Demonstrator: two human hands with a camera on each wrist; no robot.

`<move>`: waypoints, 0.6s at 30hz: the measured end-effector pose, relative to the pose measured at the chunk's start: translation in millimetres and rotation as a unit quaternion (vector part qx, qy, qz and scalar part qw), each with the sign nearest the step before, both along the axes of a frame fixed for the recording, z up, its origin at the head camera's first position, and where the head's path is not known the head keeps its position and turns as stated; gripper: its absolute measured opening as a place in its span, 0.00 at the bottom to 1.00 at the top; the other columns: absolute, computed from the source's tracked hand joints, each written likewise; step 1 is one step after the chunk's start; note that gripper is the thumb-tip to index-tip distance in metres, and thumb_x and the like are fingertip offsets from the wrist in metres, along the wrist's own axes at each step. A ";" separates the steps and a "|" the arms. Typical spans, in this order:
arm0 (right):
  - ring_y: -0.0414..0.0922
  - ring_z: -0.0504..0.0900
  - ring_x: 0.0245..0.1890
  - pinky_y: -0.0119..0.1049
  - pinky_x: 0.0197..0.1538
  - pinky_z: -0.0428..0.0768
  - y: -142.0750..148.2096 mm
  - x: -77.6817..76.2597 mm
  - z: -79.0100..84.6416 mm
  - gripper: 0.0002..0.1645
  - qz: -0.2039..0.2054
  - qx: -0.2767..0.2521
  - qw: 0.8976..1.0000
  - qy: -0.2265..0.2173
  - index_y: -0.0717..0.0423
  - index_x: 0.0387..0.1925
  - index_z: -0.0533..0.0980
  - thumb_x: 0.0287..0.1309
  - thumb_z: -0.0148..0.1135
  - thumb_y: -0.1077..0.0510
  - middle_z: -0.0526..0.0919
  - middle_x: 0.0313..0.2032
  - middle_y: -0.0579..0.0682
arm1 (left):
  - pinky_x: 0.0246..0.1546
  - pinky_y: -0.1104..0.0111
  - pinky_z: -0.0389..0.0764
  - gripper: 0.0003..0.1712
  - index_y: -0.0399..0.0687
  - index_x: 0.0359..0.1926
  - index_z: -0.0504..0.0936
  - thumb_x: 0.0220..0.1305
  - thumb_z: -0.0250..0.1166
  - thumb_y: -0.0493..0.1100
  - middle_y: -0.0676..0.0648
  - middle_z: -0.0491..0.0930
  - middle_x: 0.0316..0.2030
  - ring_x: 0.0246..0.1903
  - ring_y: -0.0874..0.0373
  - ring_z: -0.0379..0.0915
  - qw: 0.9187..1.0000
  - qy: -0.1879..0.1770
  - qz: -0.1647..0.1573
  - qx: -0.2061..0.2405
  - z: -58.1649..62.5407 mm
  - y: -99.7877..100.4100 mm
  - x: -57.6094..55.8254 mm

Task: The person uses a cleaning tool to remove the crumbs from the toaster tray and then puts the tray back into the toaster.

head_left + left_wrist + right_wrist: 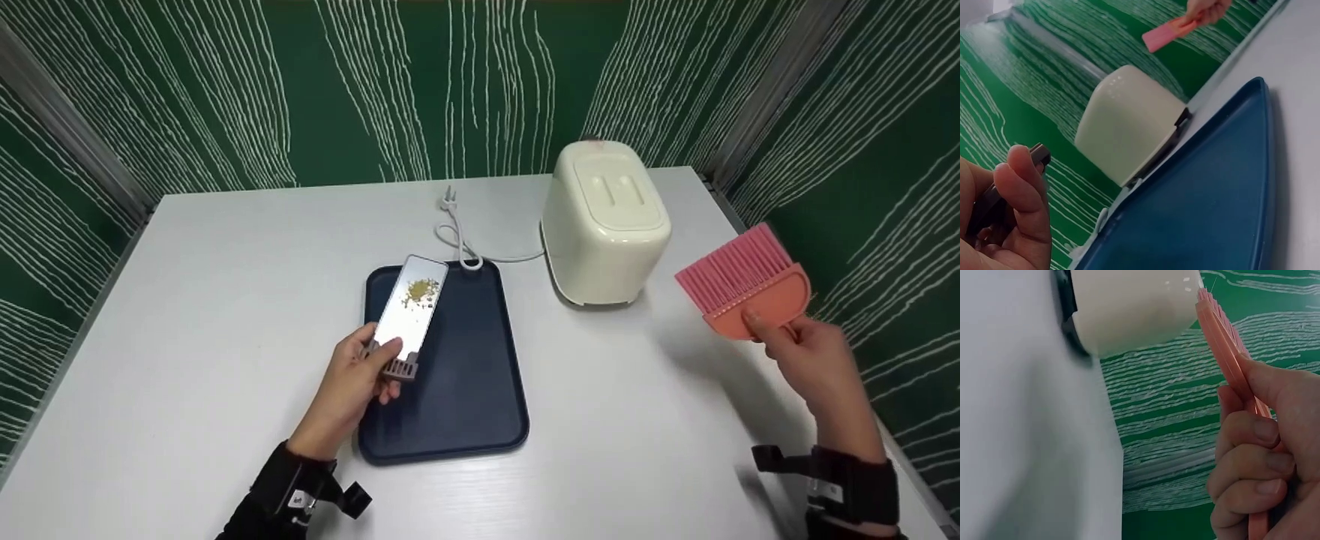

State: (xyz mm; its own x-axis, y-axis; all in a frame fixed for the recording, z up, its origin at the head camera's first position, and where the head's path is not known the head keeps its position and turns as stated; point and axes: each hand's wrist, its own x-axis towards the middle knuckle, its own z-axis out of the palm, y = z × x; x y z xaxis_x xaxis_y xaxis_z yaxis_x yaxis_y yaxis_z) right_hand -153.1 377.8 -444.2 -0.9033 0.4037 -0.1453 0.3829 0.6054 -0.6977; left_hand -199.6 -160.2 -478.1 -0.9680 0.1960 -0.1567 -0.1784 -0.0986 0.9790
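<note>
My left hand grips the slotted grey end of a narrow, shiny toaster crumb tray, thumb on top. Brownish-yellow crumbs lie scattered toward its far end. Under it is a dark blue serving tray on the white table. Out at the right, my right hand holds a small cleaning brush with an orange body and pink bristles; in the right wrist view, fingers wrap round its handle. The brush is raised, its bristles pointing up and left.
A cream toaster with a lid over its top stands at the back right of the table. Its white cord runs left to a plug behind the blue tray. Green walls with white streaks surround the table.
</note>
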 end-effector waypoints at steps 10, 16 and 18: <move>0.43 0.67 0.26 0.40 0.22 0.63 -50.8 -21.2 19.5 0.34 0.063 -0.008 0.995 0.073 0.59 0.38 0.82 0.62 0.60 0.30 0.77 0.23 0.39 | 0.09 0.74 0.66 0.15 0.37 0.51 0.74 0.70 0.63 0.42 0.47 0.80 0.20 0.09 0.62 0.68 1.000 0.003 -0.009 -0.013 5.8 -8.1 -0.8; 0.40 0.62 0.19 0.39 0.18 0.58 -92.1 -34.9 27.1 0.28 0.120 0.010 0.982 0.143 0.58 0.27 0.79 0.62 0.64 0.36 0.68 0.16 0.42 | 0.08 0.75 0.64 0.15 0.34 0.48 0.75 0.69 0.65 0.41 0.48 0.80 0.19 0.07 0.64 0.66 1.000 0.008 -0.015 -0.015 7.2 -9.6 -0.8; 0.39 0.61 0.18 0.38 0.18 0.58 -106.8 -39.5 29.1 0.26 0.142 0.017 0.977 0.158 0.57 0.28 0.80 0.63 0.65 0.37 0.66 0.15 0.42 | 0.08 0.75 0.63 0.14 0.35 0.47 0.76 0.68 0.65 0.41 0.48 0.80 0.19 0.07 0.64 0.65 1.000 0.009 -0.011 -0.017 7.0 -9.6 -0.8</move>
